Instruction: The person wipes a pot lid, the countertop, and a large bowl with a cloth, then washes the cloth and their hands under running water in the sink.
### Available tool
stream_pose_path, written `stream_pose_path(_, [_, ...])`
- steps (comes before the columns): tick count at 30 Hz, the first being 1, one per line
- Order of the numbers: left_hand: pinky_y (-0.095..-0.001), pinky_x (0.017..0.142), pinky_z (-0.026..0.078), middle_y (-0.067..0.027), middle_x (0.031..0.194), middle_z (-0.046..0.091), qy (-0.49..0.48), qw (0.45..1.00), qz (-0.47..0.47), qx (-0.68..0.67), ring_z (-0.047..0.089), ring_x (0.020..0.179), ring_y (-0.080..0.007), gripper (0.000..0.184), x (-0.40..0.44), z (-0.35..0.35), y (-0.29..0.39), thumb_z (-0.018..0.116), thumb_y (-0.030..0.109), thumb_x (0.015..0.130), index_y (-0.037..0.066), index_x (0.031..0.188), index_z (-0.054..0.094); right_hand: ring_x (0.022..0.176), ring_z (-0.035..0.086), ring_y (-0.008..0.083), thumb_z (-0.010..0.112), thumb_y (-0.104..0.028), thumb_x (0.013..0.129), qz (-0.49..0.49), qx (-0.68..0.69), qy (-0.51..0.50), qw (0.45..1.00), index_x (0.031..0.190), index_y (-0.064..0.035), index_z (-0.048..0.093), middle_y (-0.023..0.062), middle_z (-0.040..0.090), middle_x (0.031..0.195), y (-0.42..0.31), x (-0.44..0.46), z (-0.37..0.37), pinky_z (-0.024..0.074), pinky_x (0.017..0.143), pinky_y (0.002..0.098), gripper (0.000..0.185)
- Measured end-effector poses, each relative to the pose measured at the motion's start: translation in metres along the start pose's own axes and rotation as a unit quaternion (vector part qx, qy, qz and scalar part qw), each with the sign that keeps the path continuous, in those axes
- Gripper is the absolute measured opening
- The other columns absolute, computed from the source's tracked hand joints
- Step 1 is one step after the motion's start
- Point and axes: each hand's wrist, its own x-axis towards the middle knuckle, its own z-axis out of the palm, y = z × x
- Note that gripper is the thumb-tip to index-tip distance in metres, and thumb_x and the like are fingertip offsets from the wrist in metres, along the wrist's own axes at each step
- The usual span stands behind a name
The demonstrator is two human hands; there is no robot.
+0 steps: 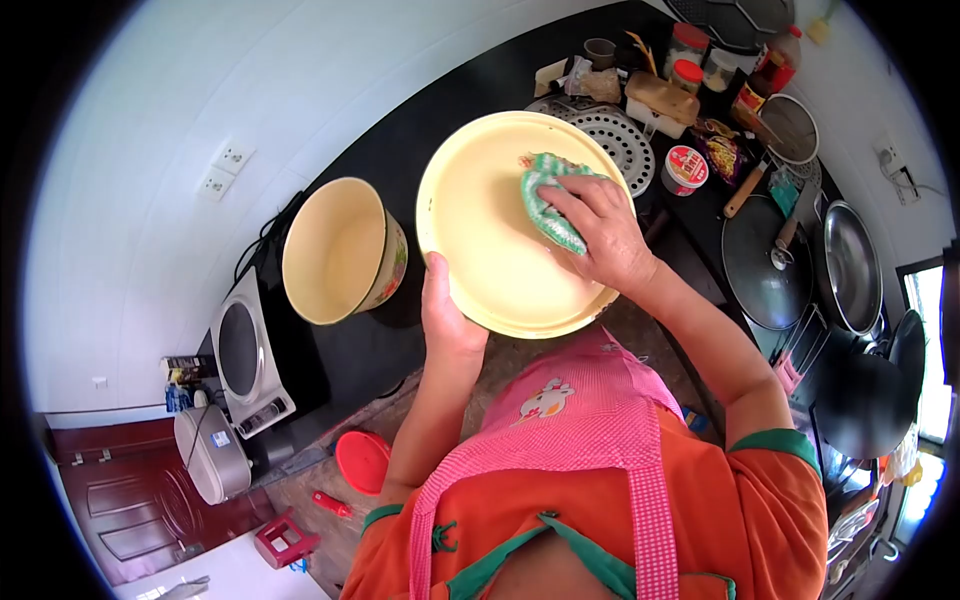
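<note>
A black surface [400, 140] curves around the room against a white wall [130, 250] that carries two sockets. On its left part stand a deep yellow pot [335, 250] with a floral pattern on its outside and a white hob [240, 345] with a dark round plate; a grey appliance [215, 455] is near the hob. Farther along are a perforated metal plate [620, 145], a red and white tub [685, 168], red-lidded jars [687, 45], a dark wok [765, 260] and a shiny metal pan [853, 268]. Below, a red basin [363, 460] and a red stool [287, 540] show, with a dark red door [140, 500] at the lower left. The round yellow piece [480, 220] is held up in front of the person's pink apron [560, 400], to the right of the pot and apart from it. It is broad and pale, with a raised rim, small dark marks along its edge and a reddish patch beside the cloth. The left hand [453, 322] grips its lower left rim, thumb on the near face; the right hand [605, 225] is bent around a green and white cloth [550, 205], pressing it to that face. The left fingers are hidden behind the piece, as is its back, and the right hand covers part of the cloth. Whether the piece is a lid or a tray is hard to tell.
</note>
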Motion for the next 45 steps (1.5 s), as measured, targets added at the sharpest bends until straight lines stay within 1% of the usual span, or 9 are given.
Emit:
stream_pose_path(9, [-0.0415, 0.099, 0.038, -0.0143, 0.132, 0.043, -0.014, 0.998, 0.06, -0.017, 0.045, 0.118, -0.027, 0.055, 0.016, 0.004, 0.009, 0.048, 0.035, 0.092, 0.0, 0.133, 0.033, 0.107, 0.046, 0.0329, 0.06, -0.001, 0.062, 0.039, -0.085, 0.002, 0.996, 0.114, -0.0008, 0.053, 0.0194, 0.045, 0.123, -0.035, -0.057, 0.033, 0.0366, 0.092, 0.0443, 0.053])
stream_pose_path(15, [-0.0415, 0.099, 0.037, -0.0131, 0.131, 0.043, 0.032, 0.999, 0.038, -0.018, 0.045, 0.119, -0.0265, 0.056, 0.023, 0.0, -0.005, 0.05, 0.035, 0.092, 0.001, 0.132, 0.032, 0.097, 0.054, 0.0282, 0.059, -0.003, 0.074, 0.05, 0.182, -0.058, 0.98, 0.101, -0.0022, 0.057, 0.0137, 0.057, 0.102, -0.055, -0.038, 0.03, 0.0414, 0.087, 0.0385, 0.027])
stream_pose_path(19, [-0.0417, 0.098, 0.038, -0.0125, 0.13, 0.044, 0.023, 0.999, 0.022, 0.001, 0.046, 0.117, -0.0264, 0.055, 0.027, -0.017, -0.008, 0.05, 0.035, 0.091, 0.002, 0.132, 0.033, 0.075, 0.061, 0.0171, 0.039, -0.017, 0.092, 0.405, 0.614, -0.061, 0.674, 0.097, 0.003, 0.057, 0.0098, 0.063, 0.086, -0.039, 0.01, -0.009, 0.0485, 0.066, 0.0259, 0.027])
stream_pose_path(25, [-0.0396, 0.094, 0.042, -0.0106, 0.122, 0.051, -0.006, 0.999, -0.034, -0.033, 0.051, 0.111, -0.0251, 0.046, 0.012, -0.021, -0.027, 0.054, 0.025, 0.09, 0.002, 0.127, 0.04, 0.071, 0.062, 0.0183, 0.045, -0.016, 0.088, 0.442, 0.705, -0.041, 0.553, 0.095, 0.0031, 0.055, 0.0108, 0.063, 0.083, -0.041, 0.081, -0.037, 0.0513, 0.064, 0.0299, 0.022])
stream_pose_path(27, [-0.0385, 0.094, 0.042, -0.0106, 0.123, 0.051, -0.012, 0.998, -0.046, -0.038, 0.051, 0.111, -0.0244, 0.041, 0.008, -0.025, -0.031, 0.053, 0.018, 0.089, 0.003, 0.126, 0.042, 0.08, 0.062, 0.0164, 0.048, -0.02, 0.089, 0.414, 0.624, -0.122, 0.651, 0.1, 0.0022, 0.056, 0.0097, 0.063, 0.089, -0.019, 0.098, -0.023, 0.0502, 0.075, 0.0315, 0.025])
stream_pose_path(29, [-0.0377, 0.094, 0.042, -0.0109, 0.123, 0.05, -0.013, 0.998, -0.051, -0.04, 0.052, 0.111, -0.0238, 0.039, 0.001, -0.018, -0.023, 0.052, 0.014, 0.089, 0.003, 0.126, 0.043, 0.092, 0.06, 0.0223, 0.05, -0.023, 0.088, 0.294, 0.211, -0.134, 0.922, 0.107, 0.0025, 0.054, 0.0137, 0.062, 0.098, 0.009, 0.1, -0.002, 0.0466, 0.084, 0.034, 0.032])
stream_pose_path(31, [-0.0367, 0.094, 0.043, -0.0108, 0.124, 0.05, -0.013, 0.998, -0.045, -0.042, 0.052, 0.111, -0.0231, 0.038, -0.001, -0.015, -0.018, 0.051, 0.011, 0.089, 0.003, 0.125, 0.043, 0.096, 0.058, 0.0273, 0.052, -0.026, 0.085, 0.145, 0.085, 0.002, 0.986, 0.11, 0.0025, 0.053, 0.0184, 0.06, 0.102, 0.009, 0.087, 0.012, 0.0448, 0.086, 0.0367, 0.038])
stream_pose_path(37, [-0.0345, 0.091, 0.045, -0.0094, 0.121, 0.051, 0.048, 0.998, -0.031, -0.025, 0.053, 0.109, -0.0209, 0.045, -0.009, -0.006, -0.015, 0.044, -0.005, 0.082, 0.003, 0.126, 0.042, 0.129, 0.029, 0.038, 0.057, -0.035, 0.081, -0.051, -0.043, -0.117, 0.991, 0.133, -0.017, 0.04, 0.0178, 0.034, 0.138, -0.058, 0.04, 0.043, 0.0252, 0.098, 0.0613, 0.057])
stream_pose_path(45, [-0.0283, 0.081, 0.046, -0.0077, 0.108, 0.056, -0.011, 0.994, -0.023, 0.102, 0.057, 0.095, -0.017, 0.057, -0.007, -0.001, 0.012, 0.042, -0.012, 0.064, 0.0, 0.119, 0.047, 0.119, 0.04, 0.0309, 0.064, -0.039, 0.074, -0.162, -0.058, -0.034, 0.984, 0.116, -0.0209, 0.053, 0.0112, 0.045, 0.122, -0.038, 0.085, 0.03, 0.0282, 0.099, 0.0555, 0.047])
